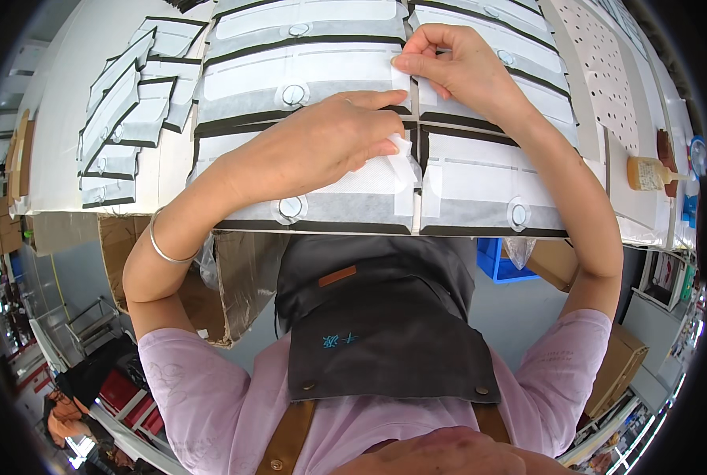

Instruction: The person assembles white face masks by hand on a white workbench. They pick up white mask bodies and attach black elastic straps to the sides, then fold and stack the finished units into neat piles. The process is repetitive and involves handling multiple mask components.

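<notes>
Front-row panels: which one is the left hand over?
The left panel: the left hand overlaps its rear edge in view. The right panel is clear of that hand.

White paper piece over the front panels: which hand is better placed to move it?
Likely the left hand: it touches the white paper piece and seems to pinch it. The right hand is farther off, at the right edge of a panel in the next row.

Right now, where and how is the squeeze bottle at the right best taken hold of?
The squeeze bottle is probably best gripped around its wide amber body, right hand coming from the left: that broad end lies nearer, while the narrow nozzle points away to the right.
</notes>
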`<state>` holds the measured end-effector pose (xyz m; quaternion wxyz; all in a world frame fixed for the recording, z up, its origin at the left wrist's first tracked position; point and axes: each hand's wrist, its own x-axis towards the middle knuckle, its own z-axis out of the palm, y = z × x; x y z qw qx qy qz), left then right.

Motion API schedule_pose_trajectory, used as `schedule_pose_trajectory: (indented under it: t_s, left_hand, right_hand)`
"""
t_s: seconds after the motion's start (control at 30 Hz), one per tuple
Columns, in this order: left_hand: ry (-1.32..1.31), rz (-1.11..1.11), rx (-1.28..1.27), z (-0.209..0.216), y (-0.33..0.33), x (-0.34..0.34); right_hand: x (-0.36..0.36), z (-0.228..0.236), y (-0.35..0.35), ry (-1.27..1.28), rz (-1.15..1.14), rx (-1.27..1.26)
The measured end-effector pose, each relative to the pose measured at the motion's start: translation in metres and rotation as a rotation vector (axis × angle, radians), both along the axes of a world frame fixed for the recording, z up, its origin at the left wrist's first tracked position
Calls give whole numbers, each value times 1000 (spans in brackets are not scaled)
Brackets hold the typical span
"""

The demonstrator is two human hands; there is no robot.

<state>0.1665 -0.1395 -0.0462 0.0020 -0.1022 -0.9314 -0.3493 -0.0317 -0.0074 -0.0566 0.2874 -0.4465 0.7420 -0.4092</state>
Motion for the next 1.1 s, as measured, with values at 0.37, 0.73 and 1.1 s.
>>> schedule_pose_trajectory:
  t_s: [0.37,0.73,1.1]
  left_hand:
    - [23,8,-6,4,-2,4]
    - [-129,486,666,25,-31,11]
    - [-109,471,1020,32,-31,-35]
  right_hand:
    - [-3,13,9,407,35,-147]
    - [31,19,51,1045,371,-51]
    - [20,20,37,957,281,-33]
